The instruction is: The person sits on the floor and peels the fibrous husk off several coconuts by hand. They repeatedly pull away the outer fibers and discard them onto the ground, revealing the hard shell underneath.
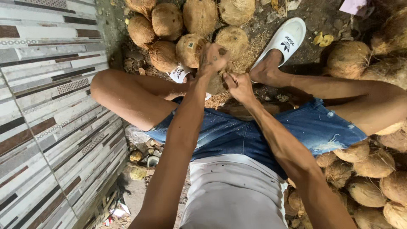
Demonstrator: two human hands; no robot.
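Seated with knees apart, I look down at a brown husked coconut (231,41) held between my feet. My left hand (212,59) presses on its top left side, fingers curled over the fibres. My right hand (238,85) grips the husk on the coconut's near side, fingers closed on a strip of fibre. Loose husk fibre (220,99) lies on the ground just below both hands. Part of the coconut is hidden behind my left hand.
Several coconuts (167,21) are heaped ahead at upper left, and more coconuts (373,178) pile along the right. A tiled wall (46,110) runs down the left. My feet wear white slides (284,40). Litter lies by the wall's base.
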